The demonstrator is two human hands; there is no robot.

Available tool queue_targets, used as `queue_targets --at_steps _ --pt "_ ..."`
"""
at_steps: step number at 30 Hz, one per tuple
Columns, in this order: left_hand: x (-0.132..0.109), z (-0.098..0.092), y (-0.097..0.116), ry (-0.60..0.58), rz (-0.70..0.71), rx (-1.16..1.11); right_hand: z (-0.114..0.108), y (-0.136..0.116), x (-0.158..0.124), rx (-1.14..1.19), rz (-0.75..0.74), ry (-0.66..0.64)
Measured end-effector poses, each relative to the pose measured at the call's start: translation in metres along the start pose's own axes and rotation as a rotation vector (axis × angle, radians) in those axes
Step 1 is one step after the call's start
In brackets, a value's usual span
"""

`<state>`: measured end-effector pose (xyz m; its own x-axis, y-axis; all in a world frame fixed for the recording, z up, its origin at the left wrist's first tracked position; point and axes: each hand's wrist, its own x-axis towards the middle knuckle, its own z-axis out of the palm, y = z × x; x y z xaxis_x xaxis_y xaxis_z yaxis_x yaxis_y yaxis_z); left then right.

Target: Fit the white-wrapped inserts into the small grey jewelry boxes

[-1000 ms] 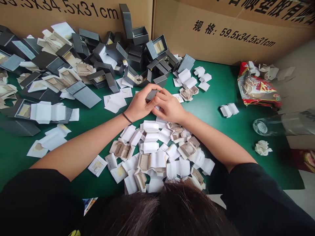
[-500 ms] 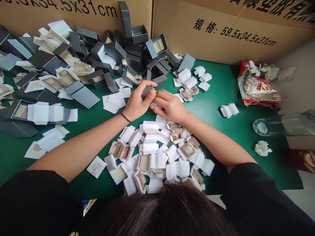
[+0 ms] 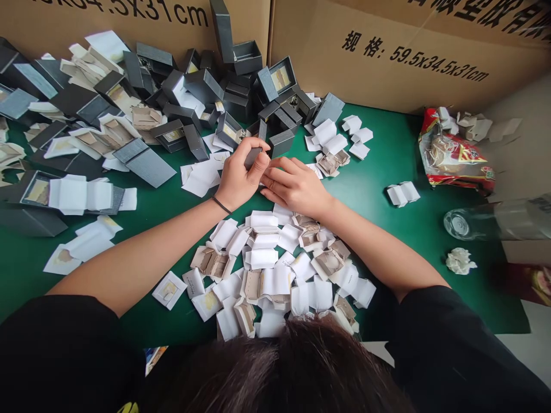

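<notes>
Head view. The left hand (image 3: 237,179) sits at the centre of the green desk (image 3: 387,166). Its thumb and fingers are closed around a small grey box (image 3: 253,156), which is held raised at the fingertips. A black wristband (image 3: 221,205) circles that wrist.

The right hand (image 3: 298,187) lies just beside it at 3 o'clock, fingers (image 3: 272,172) extended, tips meeting the left hand under the box. Whether they pinch anything cannot be told.

- Loose grey boxes (image 3: 202,86): heaped from 10 to 12 o'clock.
- White card inserts (image 3: 275,269): spread at 6 o'clock, between the forearms.
- Cardboard cartons (image 3: 387,34): along the far edge.
- Snack bag (image 3: 451,155): at 2 o'clock.
- Clear bottle (image 3: 495,221): at 3 o'clock.
</notes>
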<state>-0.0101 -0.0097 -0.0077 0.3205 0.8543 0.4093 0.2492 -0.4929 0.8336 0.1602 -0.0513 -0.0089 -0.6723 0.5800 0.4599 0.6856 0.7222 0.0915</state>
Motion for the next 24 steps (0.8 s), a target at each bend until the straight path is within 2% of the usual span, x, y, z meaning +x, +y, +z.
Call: queue_targets --at_steps 5,9,13,15,19,21,24 --pt "-0.001 0.001 -0.002 0.045 0.026 -0.02 -0.001 -0.006 0.003 -0.015 -0.011 -0.015" --pt "0.0 0.0 -0.004 0.106 0.078 -0.042 0.0 -0.008 0.002 -0.028 -0.026 0.057" --pt "0.002 0.0 -0.008 0.131 0.164 -0.06 0.0 -0.002 0.002 0.176 0.013 0.116" --pt "0.002 0.0 -0.01 0.153 0.228 -0.068 -0.002 0.002 0.002 0.329 0.099 0.179" --pt "-0.001 -0.001 -0.006 0.16 0.355 -0.02 -0.007 0.006 0.002 0.603 0.409 0.254" --pt "-0.004 -0.002 0.001 0.087 0.383 0.02 -0.008 0.006 0.002 0.736 0.519 0.187" --pt "-0.01 -0.003 0.011 -0.036 0.37 0.063 -0.009 0.006 0.003 0.838 0.563 0.047"
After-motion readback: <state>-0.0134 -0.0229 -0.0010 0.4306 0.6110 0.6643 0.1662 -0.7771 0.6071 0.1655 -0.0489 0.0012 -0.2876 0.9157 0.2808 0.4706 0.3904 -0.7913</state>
